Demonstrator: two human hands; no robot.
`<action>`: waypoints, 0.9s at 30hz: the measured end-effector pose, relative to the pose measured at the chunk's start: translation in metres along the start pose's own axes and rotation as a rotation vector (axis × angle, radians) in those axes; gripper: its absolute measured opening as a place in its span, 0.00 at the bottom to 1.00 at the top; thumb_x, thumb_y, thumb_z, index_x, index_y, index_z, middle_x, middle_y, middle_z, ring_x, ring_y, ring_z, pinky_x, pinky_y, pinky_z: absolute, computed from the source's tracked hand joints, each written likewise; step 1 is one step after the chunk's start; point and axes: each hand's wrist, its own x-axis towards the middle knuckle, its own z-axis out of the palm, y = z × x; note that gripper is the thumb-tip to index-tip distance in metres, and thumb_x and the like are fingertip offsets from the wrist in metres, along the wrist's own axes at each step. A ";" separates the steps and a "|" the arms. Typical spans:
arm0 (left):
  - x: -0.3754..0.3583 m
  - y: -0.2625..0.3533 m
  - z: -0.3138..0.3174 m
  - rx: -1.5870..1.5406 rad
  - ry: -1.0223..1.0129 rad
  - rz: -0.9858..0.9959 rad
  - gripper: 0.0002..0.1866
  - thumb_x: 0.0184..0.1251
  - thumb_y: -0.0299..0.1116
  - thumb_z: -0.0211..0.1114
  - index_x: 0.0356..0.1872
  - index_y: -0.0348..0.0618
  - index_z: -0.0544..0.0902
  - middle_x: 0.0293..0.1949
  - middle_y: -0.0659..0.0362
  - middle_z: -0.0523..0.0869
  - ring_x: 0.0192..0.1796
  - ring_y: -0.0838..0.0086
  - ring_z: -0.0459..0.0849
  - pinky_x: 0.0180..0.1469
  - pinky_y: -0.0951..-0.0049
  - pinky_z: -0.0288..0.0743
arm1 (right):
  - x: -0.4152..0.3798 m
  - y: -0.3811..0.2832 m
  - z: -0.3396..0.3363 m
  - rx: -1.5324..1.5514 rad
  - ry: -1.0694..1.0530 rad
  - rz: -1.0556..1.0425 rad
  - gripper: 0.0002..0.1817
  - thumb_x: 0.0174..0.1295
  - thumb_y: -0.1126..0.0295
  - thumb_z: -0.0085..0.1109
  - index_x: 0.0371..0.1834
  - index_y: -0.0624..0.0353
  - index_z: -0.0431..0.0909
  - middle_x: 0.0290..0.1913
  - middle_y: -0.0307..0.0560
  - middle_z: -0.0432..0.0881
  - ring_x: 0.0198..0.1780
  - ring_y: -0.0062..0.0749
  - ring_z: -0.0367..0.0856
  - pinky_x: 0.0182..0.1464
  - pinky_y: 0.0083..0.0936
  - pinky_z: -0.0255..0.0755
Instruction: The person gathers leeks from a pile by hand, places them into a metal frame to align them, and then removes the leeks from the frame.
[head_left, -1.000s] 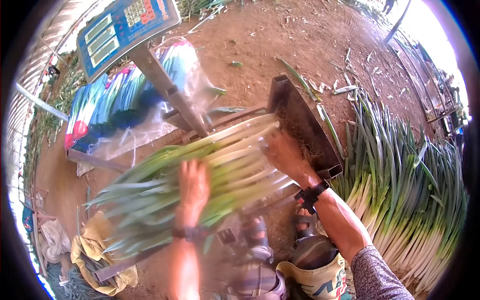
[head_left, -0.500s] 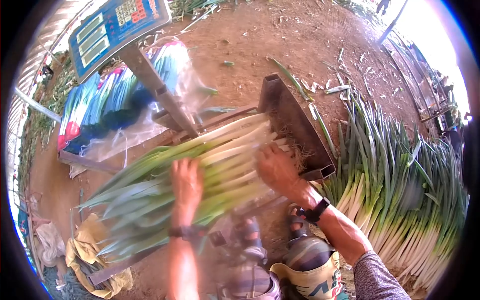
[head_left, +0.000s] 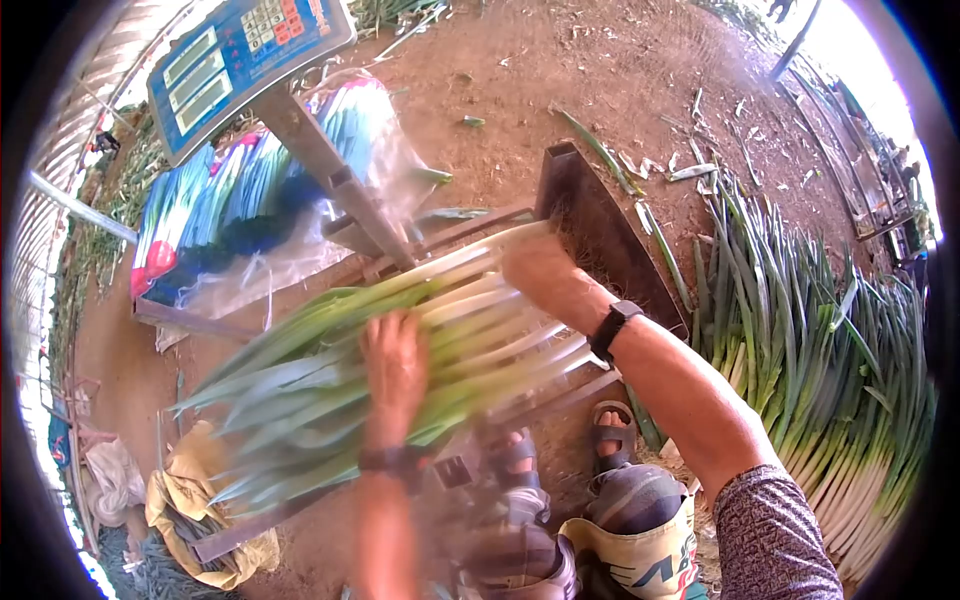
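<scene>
A wide layer of long green onions (head_left: pixel 470 330) lies across a metal scale frame, white ends toward the right and leaves toward the left. My left hand (head_left: pixel 396 365) is on top of the stalks at mid-length, its fingers bent and closed over some of them. At the white ends is my right hand (head_left: pixel 545 275), blurred by motion; its fingers are turned away and hidden, so its grip does not show. An upright metal plate (head_left: pixel 605 225) stands just beyond the root ends.
A blue scale display (head_left: pixel 245 65) on a post rises at upper left. Behind it, bundled green onions (head_left: pixel 250 190) lie on plastic sheeting. A large pile of loose green onions (head_left: pixel 800 370) is on the right. A yellow sack (head_left: pixel 195 500) sits at lower left.
My right hand has moved up along the white ends to the far side of the layer. My left hand stays on the stalks. The whole view has shifted slightly.
</scene>
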 end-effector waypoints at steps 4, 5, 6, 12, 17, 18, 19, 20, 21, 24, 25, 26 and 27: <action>-0.004 -0.003 -0.008 -0.009 0.007 0.022 0.19 0.66 0.29 0.70 0.57 0.40 0.83 0.57 0.54 0.83 0.59 0.55 0.77 0.63 0.54 0.69 | -0.004 0.012 -0.007 0.009 0.002 -0.081 0.08 0.60 0.78 0.55 0.37 0.60 0.83 0.39 0.52 0.85 0.46 0.45 0.86 0.49 0.40 0.78; -0.006 -0.005 -0.012 0.038 -0.001 0.027 0.19 0.67 0.31 0.69 0.58 0.40 0.83 0.58 0.54 0.83 0.60 0.56 0.77 0.64 0.54 0.69 | -0.007 0.019 -0.003 0.048 0.017 -0.095 0.07 0.60 0.78 0.54 0.37 0.59 0.83 0.38 0.51 0.84 0.46 0.44 0.86 0.49 0.40 0.77; -0.009 -0.008 -0.017 0.085 -0.011 0.031 0.20 0.69 0.33 0.68 0.59 0.41 0.82 0.58 0.54 0.83 0.60 0.56 0.77 0.64 0.53 0.69 | -0.014 0.018 0.001 -0.071 0.270 -0.103 0.05 0.61 0.78 0.53 0.33 0.59 0.80 0.35 0.51 0.84 0.43 0.45 0.86 0.47 0.39 0.79; -0.040 -0.010 -0.023 0.252 -0.118 -0.096 0.23 0.76 0.43 0.61 0.65 0.42 0.78 0.64 0.54 0.80 0.65 0.58 0.75 0.68 0.50 0.67 | -0.007 0.012 -0.005 0.026 -0.082 0.046 0.05 0.59 0.76 0.56 0.36 0.60 0.82 0.35 0.55 0.85 0.41 0.48 0.88 0.45 0.41 0.82; -0.041 -0.008 -0.024 0.167 -0.110 -0.108 0.26 0.77 0.41 0.60 0.70 0.42 0.74 0.70 0.54 0.75 0.70 0.57 0.70 0.72 0.48 0.61 | -0.010 0.003 -0.011 -0.044 -0.150 0.015 0.06 0.63 0.76 0.55 0.36 0.62 0.82 0.33 0.56 0.88 0.38 0.49 0.90 0.37 0.39 0.85; -0.041 -0.009 -0.024 0.175 -0.134 -0.116 0.27 0.76 0.41 0.60 0.72 0.43 0.72 0.72 0.54 0.73 0.72 0.57 0.68 0.73 0.47 0.59 | -0.008 0.005 -0.019 0.044 -0.140 -0.051 0.05 0.62 0.76 0.56 0.34 0.61 0.82 0.31 0.53 0.87 0.37 0.45 0.90 0.36 0.41 0.83; -0.042 -0.009 -0.024 0.196 -0.151 -0.126 0.27 0.77 0.42 0.60 0.72 0.43 0.72 0.72 0.54 0.73 0.72 0.57 0.68 0.73 0.46 0.58 | -0.007 0.007 -0.027 0.099 -0.249 0.021 0.06 0.61 0.75 0.57 0.39 0.62 0.81 0.35 0.55 0.86 0.40 0.49 0.89 0.39 0.43 0.82; -0.042 -0.009 -0.025 0.215 -0.170 -0.132 0.28 0.77 0.42 0.60 0.73 0.44 0.72 0.72 0.54 0.72 0.73 0.57 0.68 0.73 0.46 0.58 | 0.001 0.000 -0.054 0.155 -0.360 0.100 0.10 0.61 0.75 0.57 0.44 0.63 0.80 0.39 0.56 0.86 0.43 0.52 0.87 0.43 0.46 0.81; -0.042 -0.009 -0.024 0.230 -0.191 -0.134 0.28 0.77 0.42 0.59 0.73 0.44 0.72 0.72 0.55 0.72 0.73 0.57 0.67 0.73 0.45 0.58 | 0.003 -0.006 -0.080 0.211 -0.470 0.185 0.14 0.60 0.75 0.58 0.49 0.63 0.79 0.42 0.57 0.85 0.46 0.56 0.86 0.46 0.48 0.80; -0.042 -0.012 -0.024 0.293 -0.178 -0.102 0.27 0.74 0.41 0.60 0.72 0.45 0.73 0.70 0.52 0.76 0.70 0.55 0.71 0.71 0.45 0.63 | -0.040 -0.001 -0.137 0.353 0.075 0.095 0.08 0.59 0.75 0.57 0.42 0.60 0.80 0.38 0.56 0.84 0.40 0.58 0.84 0.40 0.50 0.78; -0.047 -0.025 -0.015 0.306 -0.159 -0.044 0.27 0.73 0.39 0.61 0.71 0.45 0.74 0.69 0.51 0.77 0.69 0.54 0.72 0.69 0.45 0.65 | -0.060 0.002 -0.163 0.397 0.143 0.144 0.12 0.60 0.74 0.58 0.47 0.61 0.79 0.40 0.57 0.83 0.42 0.58 0.84 0.41 0.48 0.79; -0.055 -0.054 0.009 0.252 -0.030 0.083 0.27 0.73 0.39 0.61 0.71 0.45 0.75 0.68 0.50 0.79 0.68 0.52 0.75 0.67 0.44 0.68 | -0.086 0.009 -0.188 0.424 0.110 0.242 0.12 0.61 0.73 0.58 0.48 0.61 0.79 0.41 0.57 0.84 0.42 0.57 0.84 0.42 0.47 0.79; -0.056 -0.061 0.013 0.244 -0.051 0.028 0.27 0.74 0.41 0.60 0.71 0.45 0.76 0.68 0.49 0.79 0.67 0.51 0.76 0.66 0.45 0.69 | -0.111 0.017 -0.208 0.452 0.086 0.339 0.13 0.62 0.73 0.59 0.49 0.62 0.80 0.42 0.57 0.84 0.42 0.57 0.84 0.43 0.46 0.79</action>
